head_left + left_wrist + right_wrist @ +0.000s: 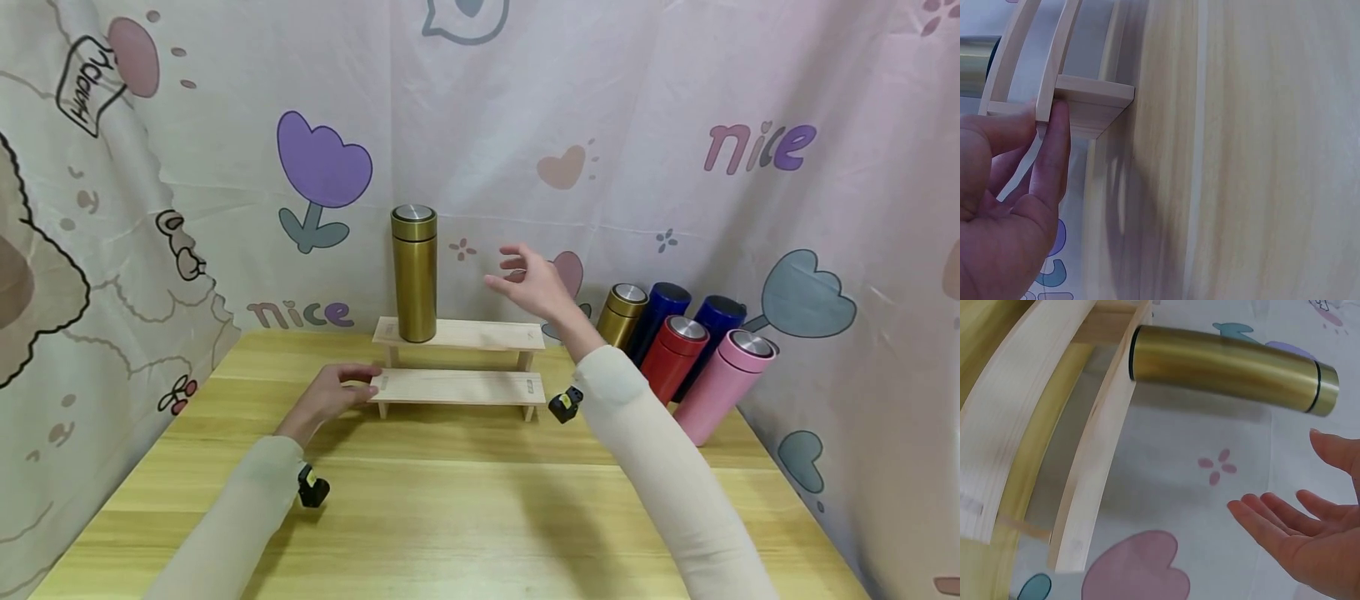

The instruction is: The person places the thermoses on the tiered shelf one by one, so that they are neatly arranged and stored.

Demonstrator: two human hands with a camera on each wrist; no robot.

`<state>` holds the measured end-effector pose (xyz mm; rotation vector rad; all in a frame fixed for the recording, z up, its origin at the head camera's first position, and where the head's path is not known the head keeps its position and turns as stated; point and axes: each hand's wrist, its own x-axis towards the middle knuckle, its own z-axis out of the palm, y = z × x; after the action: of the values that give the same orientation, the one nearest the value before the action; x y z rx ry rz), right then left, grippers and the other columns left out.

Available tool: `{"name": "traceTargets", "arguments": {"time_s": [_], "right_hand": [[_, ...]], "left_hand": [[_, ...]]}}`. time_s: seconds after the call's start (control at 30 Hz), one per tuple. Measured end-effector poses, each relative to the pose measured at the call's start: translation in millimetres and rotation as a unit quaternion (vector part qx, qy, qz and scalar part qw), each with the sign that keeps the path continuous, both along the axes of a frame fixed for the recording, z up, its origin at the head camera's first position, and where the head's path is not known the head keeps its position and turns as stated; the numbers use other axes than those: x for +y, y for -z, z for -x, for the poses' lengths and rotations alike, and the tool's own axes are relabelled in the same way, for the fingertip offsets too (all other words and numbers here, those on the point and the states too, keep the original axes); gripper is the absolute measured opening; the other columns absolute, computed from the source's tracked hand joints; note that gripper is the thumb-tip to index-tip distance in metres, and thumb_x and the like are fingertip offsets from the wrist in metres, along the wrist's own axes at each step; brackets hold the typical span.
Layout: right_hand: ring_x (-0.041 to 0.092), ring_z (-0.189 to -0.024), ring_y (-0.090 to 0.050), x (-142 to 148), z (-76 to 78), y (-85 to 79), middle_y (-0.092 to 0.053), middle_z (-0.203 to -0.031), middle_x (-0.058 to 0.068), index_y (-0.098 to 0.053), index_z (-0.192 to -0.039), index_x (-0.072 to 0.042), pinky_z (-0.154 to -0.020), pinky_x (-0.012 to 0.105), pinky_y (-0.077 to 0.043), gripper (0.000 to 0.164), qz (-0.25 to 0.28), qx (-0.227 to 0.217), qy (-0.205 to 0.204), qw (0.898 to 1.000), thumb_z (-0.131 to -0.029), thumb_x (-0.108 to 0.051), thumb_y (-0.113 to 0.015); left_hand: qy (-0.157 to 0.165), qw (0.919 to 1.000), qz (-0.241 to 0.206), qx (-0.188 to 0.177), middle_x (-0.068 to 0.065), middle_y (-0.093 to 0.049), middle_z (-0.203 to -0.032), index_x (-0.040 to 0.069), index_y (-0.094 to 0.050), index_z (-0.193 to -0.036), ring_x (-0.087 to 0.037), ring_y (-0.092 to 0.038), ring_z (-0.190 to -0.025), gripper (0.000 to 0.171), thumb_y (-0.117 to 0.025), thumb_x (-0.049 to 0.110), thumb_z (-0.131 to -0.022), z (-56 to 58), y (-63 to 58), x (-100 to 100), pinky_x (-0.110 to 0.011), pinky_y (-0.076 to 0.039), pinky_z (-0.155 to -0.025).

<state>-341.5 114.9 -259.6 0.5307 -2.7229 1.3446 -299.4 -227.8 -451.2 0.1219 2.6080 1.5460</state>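
Observation:
A gold thermos bottle point(416, 279) with a silver lid stands upright near the left end of the upper tier point(487, 334) of a small two-step wooden rack. With thumb and fingers my left hand point(330, 393) pinches the left end of the lower tier point(457, 387); the left wrist view shows the board's edge between thumb and fingers point(1050, 156). My right hand point(532, 282) is raised above the rack's right end, its fingers spread and loosely bent with nothing in them. In the right wrist view, that hand point(1310, 531) is apart from the gold bottle point(1229, 369).
At the table's right side several thermos bottles stand together: another gold one point(622, 317), blue ones point(660, 317), a red one point(673, 358) and a pink one point(726, 387). A printed curtain point(480, 125) hangs behind the wooden table point(450, 517).

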Motion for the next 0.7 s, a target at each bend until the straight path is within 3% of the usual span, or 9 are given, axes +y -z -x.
{"name": "traceTargets", "arguments": {"time_s": [0.7], "right_hand": [[0.041,-0.139,-0.053,69.3,-2.8,-11.0,-0.054,-0.150,0.024,-0.047,-0.150,-0.002,-0.112,0.054,-0.048,0.062,-0.070,-0.005,0.019,0.997,-0.098,-0.025,-0.071]], "left_hand": [[-0.005,1.0000,0.004,0.000,-0.025,-0.060,-0.142,0.003,-0.064,-0.139,-0.022,-0.063,-0.111,0.045,-0.072,0.016,-0.097,0.6,0.5,0.4,-0.019,-0.056,-0.084]]}}
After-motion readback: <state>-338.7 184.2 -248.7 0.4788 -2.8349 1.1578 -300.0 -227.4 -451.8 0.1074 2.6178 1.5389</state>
